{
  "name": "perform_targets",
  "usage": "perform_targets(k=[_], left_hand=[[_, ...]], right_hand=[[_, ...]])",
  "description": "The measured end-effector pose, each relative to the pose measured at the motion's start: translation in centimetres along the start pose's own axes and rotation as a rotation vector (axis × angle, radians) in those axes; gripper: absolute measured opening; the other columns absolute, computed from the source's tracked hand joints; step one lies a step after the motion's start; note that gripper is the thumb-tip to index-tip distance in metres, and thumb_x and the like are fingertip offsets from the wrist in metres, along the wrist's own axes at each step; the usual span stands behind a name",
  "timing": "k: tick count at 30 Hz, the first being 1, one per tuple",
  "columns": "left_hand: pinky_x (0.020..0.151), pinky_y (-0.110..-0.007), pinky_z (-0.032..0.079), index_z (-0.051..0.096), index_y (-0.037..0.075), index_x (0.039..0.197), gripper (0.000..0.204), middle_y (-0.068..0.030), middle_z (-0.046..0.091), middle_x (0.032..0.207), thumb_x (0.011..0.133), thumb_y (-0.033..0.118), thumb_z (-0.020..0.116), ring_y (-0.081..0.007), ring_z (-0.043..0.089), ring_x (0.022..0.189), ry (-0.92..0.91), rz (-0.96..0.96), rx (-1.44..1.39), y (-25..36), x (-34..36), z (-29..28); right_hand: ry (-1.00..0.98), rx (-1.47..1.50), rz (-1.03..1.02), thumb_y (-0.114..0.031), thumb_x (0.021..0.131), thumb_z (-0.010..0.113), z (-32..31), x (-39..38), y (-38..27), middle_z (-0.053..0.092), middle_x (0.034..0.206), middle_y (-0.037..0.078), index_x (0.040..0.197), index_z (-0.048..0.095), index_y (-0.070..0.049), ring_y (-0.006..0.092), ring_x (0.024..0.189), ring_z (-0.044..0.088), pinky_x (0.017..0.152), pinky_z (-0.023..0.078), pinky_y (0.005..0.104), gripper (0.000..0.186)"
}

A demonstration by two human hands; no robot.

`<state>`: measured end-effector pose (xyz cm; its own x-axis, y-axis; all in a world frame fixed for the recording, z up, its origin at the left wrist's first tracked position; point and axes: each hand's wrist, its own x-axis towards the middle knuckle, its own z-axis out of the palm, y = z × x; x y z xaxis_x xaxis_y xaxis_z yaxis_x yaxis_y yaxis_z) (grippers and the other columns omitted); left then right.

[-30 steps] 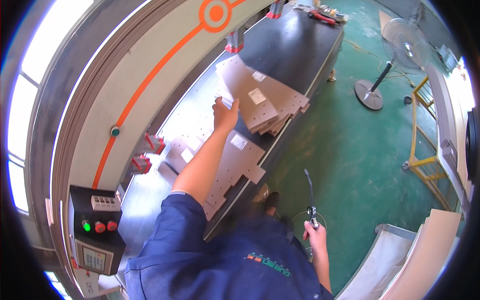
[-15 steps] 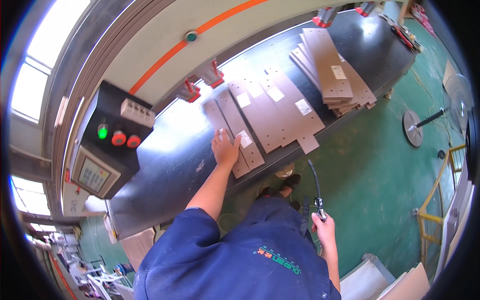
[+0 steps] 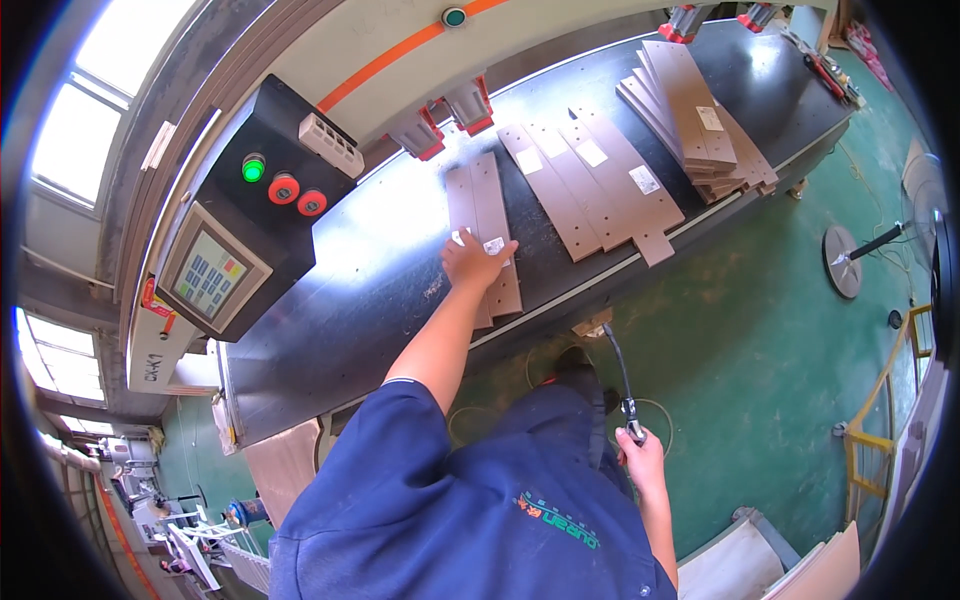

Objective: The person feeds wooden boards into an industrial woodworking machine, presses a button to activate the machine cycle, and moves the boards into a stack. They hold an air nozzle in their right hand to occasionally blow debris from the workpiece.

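Observation:
My left hand (image 3: 476, 265) spans a pair of narrow brown boards (image 3: 488, 205) lying side by side on the dark machine table. Its thumb is at their right edge and its fingers at the left, gripping them across. Small white labels show on both boards beside my fingers. In my right hand (image 3: 643, 458), off the table's near side, is what looks like an air blow gun (image 3: 632, 420) with a long, dark, curved tube pointing away from me. To the right of the gripped pair, several wider brown boards (image 3: 600, 195) with white labels and drilled holes lie against one another.
A fanned stack of brown boards (image 3: 690, 110) sits farther right on the table (image 3: 390, 300). Red-and-grey clamps (image 3: 466, 105) hang from the machine beam above. At left is a control box (image 3: 270, 140) with a screen and buttons. A fan (image 3: 845, 262) stands on the green floor.
My left hand has drawn the two narrow boards left, away from the wider ones, and the gap between the pair has closed. My right hand still holds the gun. The view has shifted.

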<state>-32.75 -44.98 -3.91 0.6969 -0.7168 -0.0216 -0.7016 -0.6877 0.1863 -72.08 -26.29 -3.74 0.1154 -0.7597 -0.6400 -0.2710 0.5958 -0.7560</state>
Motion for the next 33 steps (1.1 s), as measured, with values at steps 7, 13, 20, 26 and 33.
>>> perform_targets(k=[7,13,20,26,33], left_hand=[[0.105,-0.05,0.034,0.042,0.006,0.14,0.099,-0.0254,0.043,0.135,0.069,0.068,0.073,-0.0428,0.039,0.126,-0.133,-0.005,0.008,-0.7,0.4,-0.4],[0.103,-0.05,0.038,0.047,0.013,0.138,0.083,-0.017,0.047,0.131,0.073,0.053,0.078,-0.0381,0.044,0.123,-0.168,0.138,-0.221,-7.0,2.1,-1.3],[0.107,-0.047,0.035,0.053,0.005,0.131,0.067,-0.0186,0.049,0.132,0.082,0.047,0.071,-0.0354,0.044,0.126,-0.162,0.216,-0.188,-11.6,2.7,-2.6],[0.099,-0.044,0.039,0.054,0.003,0.12,0.063,-0.0166,0.056,0.119,0.081,0.049,0.072,-0.0338,0.052,0.116,-0.179,0.294,-0.218,-10.8,2.0,-2.9],[0.089,-0.045,0.044,0.045,0.003,0.121,0.072,-0.016,0.066,0.107,0.079,0.055,0.071,-0.0336,0.065,0.1,-0.237,0.286,-0.174,-9.4,2.7,-2.9]], right_hand=[[0.063,0.05,-0.012,-0.023,0.091,0.069,1.5,-1.5,1.5,0.057,0.057,0.001,0.078,0.059,-0.004,0.0095,0.05,0.053,0.048,0.042,0.0258,0.025],[0.066,0.031,-0.01,-0.022,0.093,0.067,4.1,-2.0,0.3,0.057,0.057,0.002,0.081,0.059,-0.004,0.0104,0.049,0.053,0.048,0.042,0.0255,0.023],[0.035,0.022,-0.02,-0.024,0.093,0.067,10.6,-2.4,-2.9,0.055,0.058,0.0,0.078,0.056,-0.007,0.0089,0.051,0.052,0.05,0.041,0.0246,0.025],[0.036,0.009,0.001,-0.023,0.091,0.07,15.9,-3.9,-3.2,0.056,0.059,-0.002,0.078,0.058,-0.006,0.0069,0.052,0.052,0.05,0.041,0.0238,0.025],[0.086,0.049,0.027,-0.024,0.091,0.07,17.9,-5.9,-1.5,0.057,0.059,-0.001,0.077,0.059,-0.005,0.0072,0.052,0.053,0.05,0.041,0.0242,0.026]])
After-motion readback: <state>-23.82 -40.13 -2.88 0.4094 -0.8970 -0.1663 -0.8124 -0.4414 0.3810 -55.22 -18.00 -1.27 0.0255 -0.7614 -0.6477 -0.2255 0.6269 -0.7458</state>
